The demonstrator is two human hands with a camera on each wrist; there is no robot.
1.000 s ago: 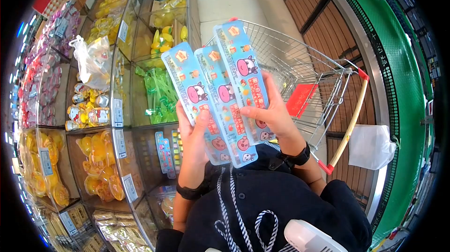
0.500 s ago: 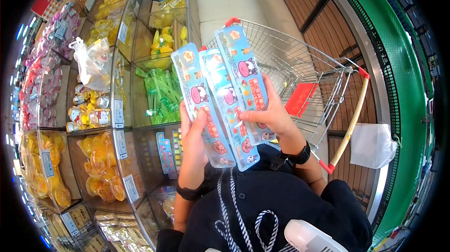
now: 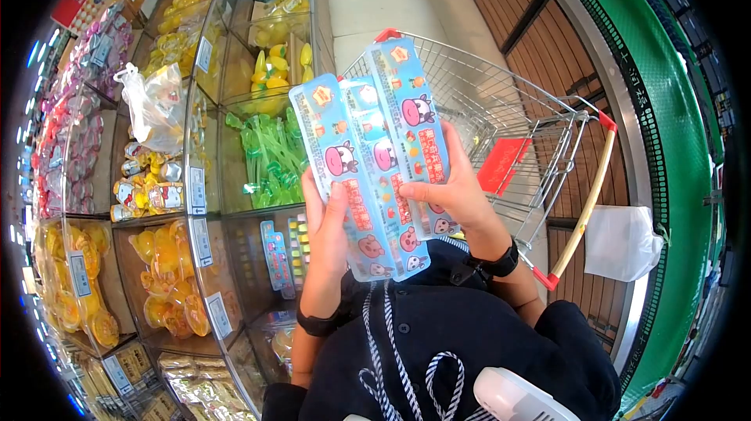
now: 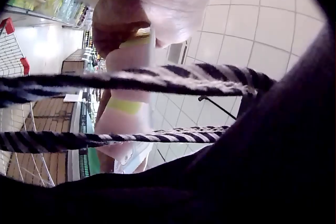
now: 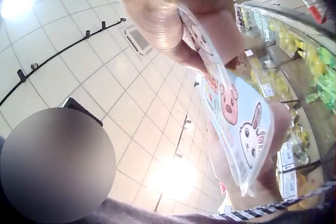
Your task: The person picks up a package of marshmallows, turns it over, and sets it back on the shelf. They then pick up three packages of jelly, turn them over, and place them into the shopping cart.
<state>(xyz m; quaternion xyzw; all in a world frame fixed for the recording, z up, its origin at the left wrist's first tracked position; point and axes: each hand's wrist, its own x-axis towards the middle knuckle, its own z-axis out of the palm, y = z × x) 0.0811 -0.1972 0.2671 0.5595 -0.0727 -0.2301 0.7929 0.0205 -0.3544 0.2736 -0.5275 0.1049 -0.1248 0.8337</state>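
Three long, flat, cow-printed light-blue plastic packets (image 3: 368,147) are held upright and fanned out before the chest, in front of a silver wire shopping trolley (image 3: 508,108). The left hand (image 3: 328,225) is raised, its thumb laid over the front of the leftmost packet and its fingers hidden behind. The right hand (image 3: 458,194) is curled round the rightmost packet, with the thumb pressed across its front. Glass-fronted sweet bins (image 3: 195,186) are seen just to the left.
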